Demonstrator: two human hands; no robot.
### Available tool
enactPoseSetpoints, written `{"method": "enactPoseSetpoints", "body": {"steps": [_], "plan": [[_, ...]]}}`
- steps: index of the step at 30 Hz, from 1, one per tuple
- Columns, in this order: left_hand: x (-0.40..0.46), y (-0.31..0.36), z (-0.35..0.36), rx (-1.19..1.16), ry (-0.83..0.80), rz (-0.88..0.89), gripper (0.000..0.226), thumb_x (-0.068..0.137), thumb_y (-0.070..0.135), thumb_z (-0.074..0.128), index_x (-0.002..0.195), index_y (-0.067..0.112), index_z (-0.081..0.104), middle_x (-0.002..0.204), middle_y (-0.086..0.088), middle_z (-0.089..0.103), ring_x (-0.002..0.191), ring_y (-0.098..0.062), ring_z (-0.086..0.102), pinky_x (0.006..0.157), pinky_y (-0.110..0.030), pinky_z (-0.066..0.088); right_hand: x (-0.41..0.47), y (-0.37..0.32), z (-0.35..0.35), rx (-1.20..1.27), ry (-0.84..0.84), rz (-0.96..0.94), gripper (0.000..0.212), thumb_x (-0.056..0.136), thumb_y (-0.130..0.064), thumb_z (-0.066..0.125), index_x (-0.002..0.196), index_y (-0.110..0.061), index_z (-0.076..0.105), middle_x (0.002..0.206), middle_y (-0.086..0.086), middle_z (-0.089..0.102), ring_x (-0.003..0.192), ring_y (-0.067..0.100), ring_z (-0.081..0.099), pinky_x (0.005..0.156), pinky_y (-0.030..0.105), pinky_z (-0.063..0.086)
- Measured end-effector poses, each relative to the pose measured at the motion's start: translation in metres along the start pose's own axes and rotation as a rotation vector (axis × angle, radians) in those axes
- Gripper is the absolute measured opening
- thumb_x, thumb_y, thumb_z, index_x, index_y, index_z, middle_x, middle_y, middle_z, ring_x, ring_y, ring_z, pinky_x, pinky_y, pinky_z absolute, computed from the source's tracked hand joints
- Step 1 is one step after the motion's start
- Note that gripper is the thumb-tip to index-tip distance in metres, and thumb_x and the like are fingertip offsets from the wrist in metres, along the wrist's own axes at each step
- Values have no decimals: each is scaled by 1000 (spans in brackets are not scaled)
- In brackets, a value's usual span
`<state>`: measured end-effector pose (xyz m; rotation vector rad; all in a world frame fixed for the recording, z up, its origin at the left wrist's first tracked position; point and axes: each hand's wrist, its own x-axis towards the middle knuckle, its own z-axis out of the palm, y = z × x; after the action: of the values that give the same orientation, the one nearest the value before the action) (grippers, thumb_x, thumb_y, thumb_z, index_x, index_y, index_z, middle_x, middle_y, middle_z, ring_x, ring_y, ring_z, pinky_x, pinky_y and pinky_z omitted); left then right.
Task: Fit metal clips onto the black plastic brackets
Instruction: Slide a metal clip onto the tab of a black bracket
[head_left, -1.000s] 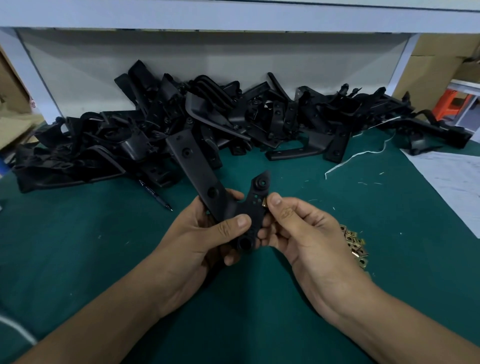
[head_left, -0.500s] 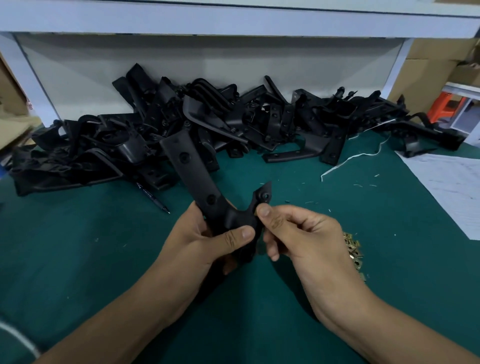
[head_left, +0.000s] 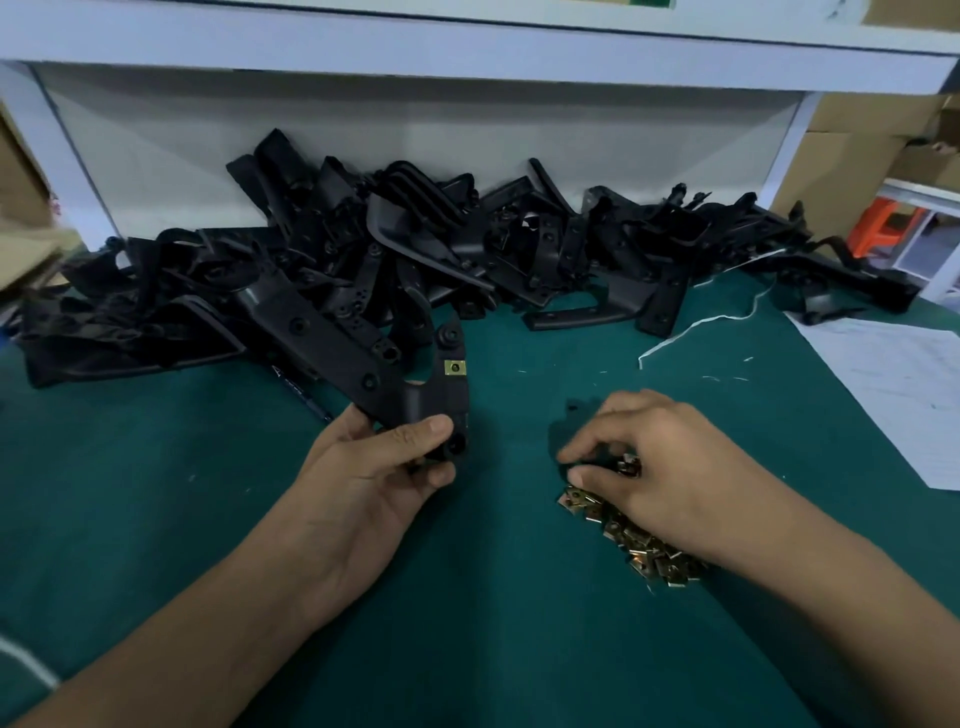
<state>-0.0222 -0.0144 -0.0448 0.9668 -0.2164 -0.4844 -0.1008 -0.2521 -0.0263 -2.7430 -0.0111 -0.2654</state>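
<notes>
At four o'clock our right hand (head_left: 660, 467) pinches one clip from the loose clips (head_left: 639, 551): small, stiff, probably slippery, best taken by its edges. At ten o'clock our left hand (head_left: 374, 467) grips the rigid, light-looking bracket (head_left: 358, 364) low. Beyond, the bracket pile (head_left: 467, 260).

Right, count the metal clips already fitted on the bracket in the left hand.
1. A gold clip sits on the short arm of the bracket that the left hand holds. The hidden underside could carry more.
</notes>
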Motion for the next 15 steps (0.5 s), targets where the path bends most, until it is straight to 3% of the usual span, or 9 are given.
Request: {"method": "enactPoseSetpoints", "body": {"steps": [5, 8, 12, 15], "plan": [[-1, 1, 1, 8, -24, -27, 27, 77, -4, 74, 97, 13, 68, 96, -5, 67, 77, -15, 62, 62, -29, 47, 2, -3, 0, 61, -28, 35, 15, 87, -27, 82, 81, -32, 69, 89, -15, 62, 92, 0, 56, 81, 23, 46], [-2, 1, 1, 4, -51, -27, 23, 80, -3, 72, 95, 14, 70, 99, -7, 67, 81, -17, 61, 63, -30, 47, 1, -8, 1, 175, 8, 21, 17, 90, -22, 78, 84, -30, 65, 86, -13, 65, 88, 4, 60, 76, 18, 45], [-2, 1, 0, 31, -100, -28, 24, 86, 1, 70, 106, 13, 68, 107, -5, 69, 85, -16, 63, 63, -30, 48, 1, -26, 9, 840, 160, 46, 10, 91, -12, 76, 96, -17, 69, 82, -5, 69, 77, 9, 65, 73, 21, 54], [-2, 0, -1, 40, -99, -19, 26, 86, 1, 71, 110, 11, 67, 107, -7, 68, 84, -17, 63, 62, -29, 48, -3, -40, 23, 1215, 153, 87, 16, 80, -17, 79, 95, -13, 76, 83, 5, 74, 77, 16, 71, 72, 21, 57]]}}
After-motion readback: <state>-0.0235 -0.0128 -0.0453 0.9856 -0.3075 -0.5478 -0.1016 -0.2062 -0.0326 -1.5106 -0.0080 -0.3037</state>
